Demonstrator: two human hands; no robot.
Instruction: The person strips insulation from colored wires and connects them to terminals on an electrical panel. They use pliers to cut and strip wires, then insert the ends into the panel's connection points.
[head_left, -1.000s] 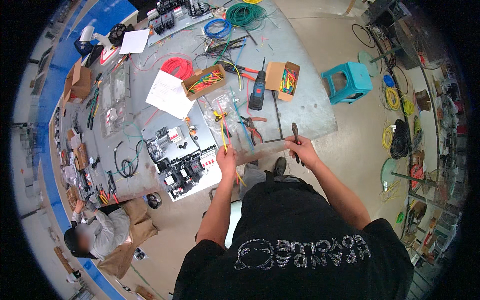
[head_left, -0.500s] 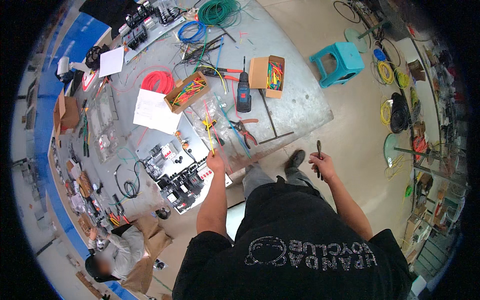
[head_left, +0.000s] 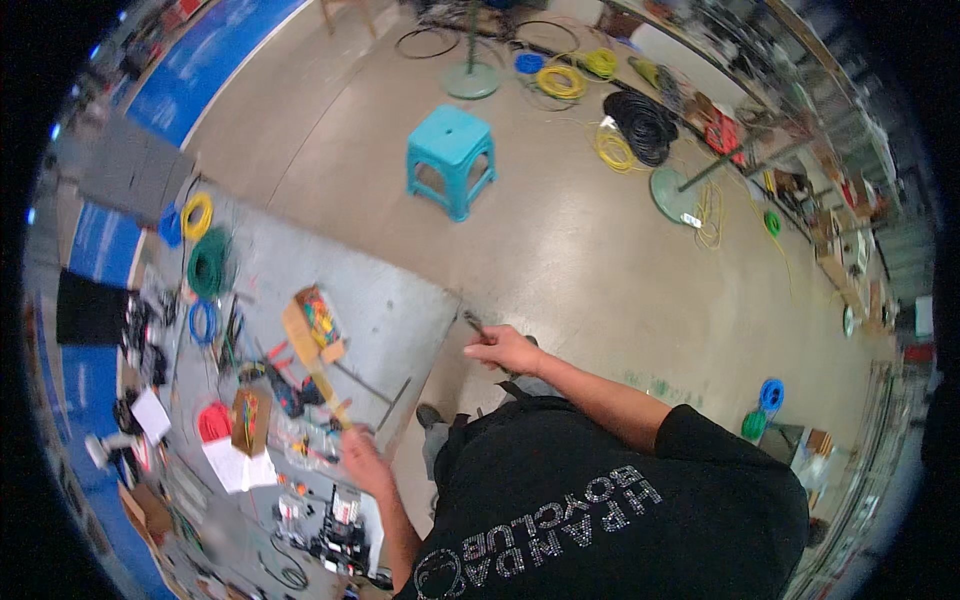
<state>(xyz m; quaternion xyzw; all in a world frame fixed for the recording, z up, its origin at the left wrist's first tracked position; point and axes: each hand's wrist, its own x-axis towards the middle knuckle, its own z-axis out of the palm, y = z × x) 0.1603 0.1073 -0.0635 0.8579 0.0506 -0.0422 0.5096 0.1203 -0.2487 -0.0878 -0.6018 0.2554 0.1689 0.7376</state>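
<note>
Apparently a dark tool in the right hand, beyond the table edge.

Lighting: we note bright, even overhead light, glare on the concrete floor; strong fisheye bending, black rim, blurred edges.

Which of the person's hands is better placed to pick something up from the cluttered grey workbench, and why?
Left. The left hand rests at the grey workbench edge among the small parts, while the right hand is off over the floor, gripping a thin dark tool.
</note>
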